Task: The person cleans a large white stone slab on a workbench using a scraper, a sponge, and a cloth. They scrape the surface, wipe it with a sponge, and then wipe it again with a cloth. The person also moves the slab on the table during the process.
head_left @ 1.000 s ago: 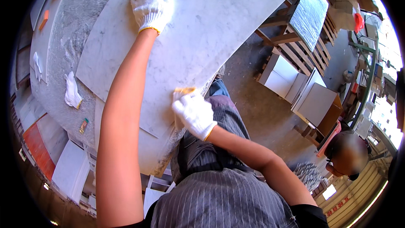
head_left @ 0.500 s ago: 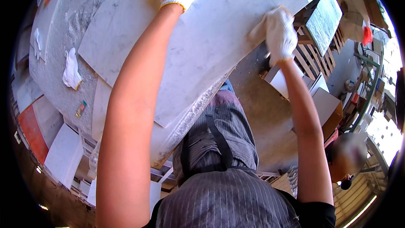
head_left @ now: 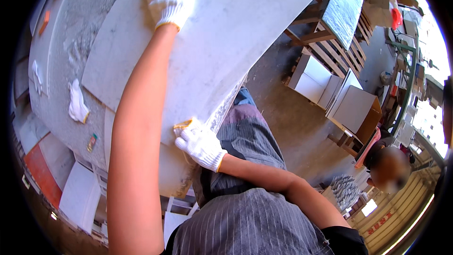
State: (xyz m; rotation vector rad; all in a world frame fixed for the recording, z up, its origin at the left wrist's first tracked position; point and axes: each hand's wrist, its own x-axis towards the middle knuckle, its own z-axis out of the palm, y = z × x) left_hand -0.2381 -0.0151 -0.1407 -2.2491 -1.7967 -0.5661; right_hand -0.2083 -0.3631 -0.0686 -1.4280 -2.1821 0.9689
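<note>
My left hand (head_left: 171, 0), in a white knit glove, lies flat with fingers spread on a pale grey-veined stone slab (head_left: 207, 56). My right hand (head_left: 202, 146), gloved the same way, is at the slab's near corner, close to my apron. Its fingers are closed on a bunched off-white cloth with a yellow edge (head_left: 185, 124), perhaps a spare glove; the hand hides most of it. Under the slab's near side shows the rough edge of another stone piece (head_left: 222, 113).
Left of the slab, on a rough grey surface (head_left: 101, 113), lie a loose white glove (head_left: 77, 101), a small greenish object (head_left: 92, 142) and an orange block (head_left: 45, 22). Wooden pallets (head_left: 330, 56), a blue-grey panel (head_left: 344, 9) and white boxes (head_left: 314, 78) stand right. Another person (head_left: 388, 167) is at lower right.
My right hand has swept from the slab's far right edge to its near corner, carrying the cloth. My left hand stays flat on the slab, now a little further left in view.
</note>
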